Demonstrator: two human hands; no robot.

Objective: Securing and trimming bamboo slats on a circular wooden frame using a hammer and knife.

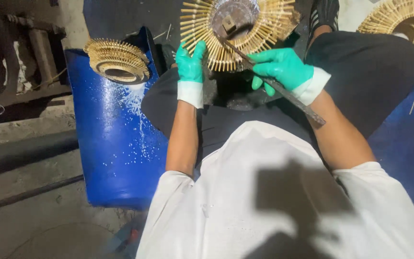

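Your right hand (pixel 283 69), in a green glove, curls its fingers (pixel 264 56) tightly around a long dark metal rod (pixel 274 86). The rod's far end reaches into the dark hub at the middle of a round wheel of bamboo sticks (pixel 235 33); its near end pokes out past your wrist. Your left hand (pixel 190 64), also gloved, has its fingers straight and close together, pressed flat against the wheel's near rim, which seems to steady it (the thumb is hidden, so a true grip cannot be confirmed). The wheel rests between your knees, close in front of you. A stack of finished wheels (pixel 117 60) sits on a blue tarp (pixel 116 144) to your left, and another wheel (pixel 408 24) lies at far right.
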